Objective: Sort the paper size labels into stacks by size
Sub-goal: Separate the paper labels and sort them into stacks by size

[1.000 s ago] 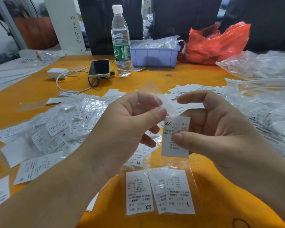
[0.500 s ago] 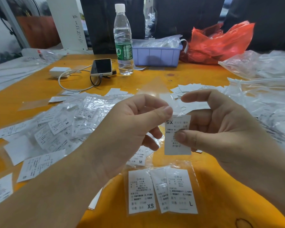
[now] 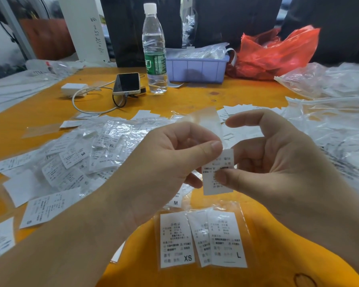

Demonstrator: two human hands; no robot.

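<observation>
Beyond both hands, on the orange table (image 3: 195,100), stand a water bottle (image 3: 154,50), a phone (image 3: 127,83) and a purple bin (image 3: 196,68). The left hand (image 3: 160,168) pinches a clear sleeve (image 3: 207,121); the right hand (image 3: 278,162) pinches a paper label (image 3: 216,183).

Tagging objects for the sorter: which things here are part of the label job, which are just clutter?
Job: held label, left hand, right hand, XS label, L label, loose pile.
Clutter: bottle, phone, charger, blue bin, red bag.
</observation>
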